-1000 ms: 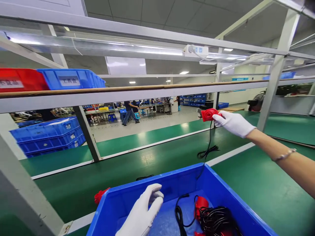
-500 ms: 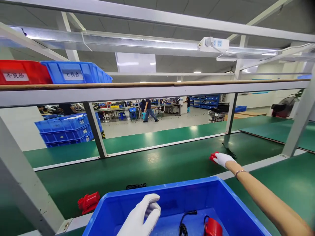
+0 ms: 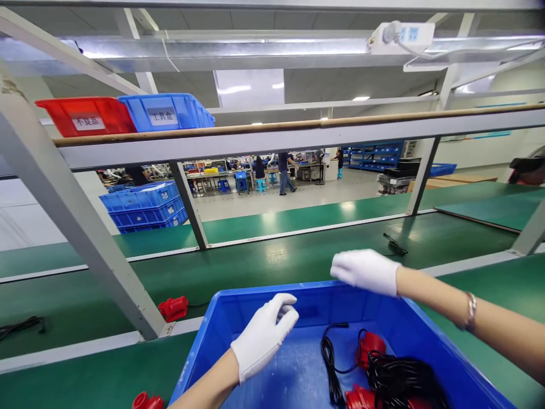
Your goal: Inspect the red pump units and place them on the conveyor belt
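Observation:
My left hand (image 3: 266, 335), in a white glove, hovers over the left part of the blue bin (image 3: 236, 307). Thumb and fingers are curled but apart, with nothing between them. Above the bin's far rim is my gloved right hand (image 3: 366, 271), back turned to me, fingers pointing left and loosely extended; no object shows at its fingertips. Inside the bin lie a red plastic part (image 3: 371, 347), a second red part (image 3: 360, 397), a thin black cable (image 3: 327, 355) and a large black cable bundle (image 3: 404, 378). A small black cable (image 3: 395, 245) rests on the green belt beyond my right hand.
Left of the bin, a red part (image 3: 174, 308) lies on the green belt (image 3: 255, 270), and another red part (image 3: 147, 401) nearer me. A grey post (image 3: 97, 227) rises at left. Red (image 3: 87, 116) and blue (image 3: 170, 113) labelled boxes stand on the overhead shelf. People work in the background.
My right hand has drawn back from the belt toward the bin; the red part at its fingers is no longer visible. The view has tilted down and shifted left, showing more of the bin.

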The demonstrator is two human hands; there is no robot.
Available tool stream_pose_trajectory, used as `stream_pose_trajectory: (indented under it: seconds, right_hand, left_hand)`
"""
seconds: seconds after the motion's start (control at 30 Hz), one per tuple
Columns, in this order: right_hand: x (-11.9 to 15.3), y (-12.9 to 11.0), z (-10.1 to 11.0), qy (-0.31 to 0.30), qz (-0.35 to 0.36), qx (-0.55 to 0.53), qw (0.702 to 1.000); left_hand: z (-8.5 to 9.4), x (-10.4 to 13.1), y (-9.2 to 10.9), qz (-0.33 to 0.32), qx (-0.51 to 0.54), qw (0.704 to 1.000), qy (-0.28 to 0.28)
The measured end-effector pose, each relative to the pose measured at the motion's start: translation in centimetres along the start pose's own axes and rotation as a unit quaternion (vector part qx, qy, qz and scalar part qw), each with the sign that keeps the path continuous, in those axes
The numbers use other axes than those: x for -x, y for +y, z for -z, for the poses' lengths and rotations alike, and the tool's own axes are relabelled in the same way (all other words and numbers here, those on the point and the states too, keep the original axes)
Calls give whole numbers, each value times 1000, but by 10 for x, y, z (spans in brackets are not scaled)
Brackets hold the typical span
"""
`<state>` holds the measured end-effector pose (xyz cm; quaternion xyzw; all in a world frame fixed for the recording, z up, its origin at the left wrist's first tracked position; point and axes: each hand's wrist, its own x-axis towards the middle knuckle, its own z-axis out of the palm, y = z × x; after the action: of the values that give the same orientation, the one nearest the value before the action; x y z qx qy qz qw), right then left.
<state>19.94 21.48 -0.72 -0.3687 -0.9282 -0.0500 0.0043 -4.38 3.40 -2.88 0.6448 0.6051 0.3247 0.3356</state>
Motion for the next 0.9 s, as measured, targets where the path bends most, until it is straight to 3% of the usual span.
stream_pose_trajectory:
  seconds: [0.1,0.17,0.27,0.37,0.47,0.57,0.7,0.77,0.9]
  right_hand:
    - [44,-76,-30,-78,127,0,989]
    - [71,-112,-54,-129,163,16,978]
    - [96,-139,-82,-174,147,68,971]
    - [100,-142,-88,-166,108,65,978]
    - [93,-131,-66,-127,55,0,990]
    - [85,-121,-22,-63,1,-82,995]
    - [79,-124,30,10,-73,-292,954]
    - [76,-130,39,22,-76,-360,930]
    - [70,-139,35,64,-86,-394,913]
  left_hand:
    - [0,4,-3,-31,-10,999,-10]
    - [-1,7,-5,-50,-12,999,-16]
    - [-2,12,-5,-67,-16,997,-28]
    - [-4,16,-4,-71,-20,996,-41]
    - [-8,20,-4,-65,-17,996,-55]
    - [-12,22,-5,-42,27,996,-80]
    - [-14,23,-3,-33,119,990,-70]
    - [-14,24,0,-50,171,980,-85]
    - [-17,26,6,-70,287,943,-152]
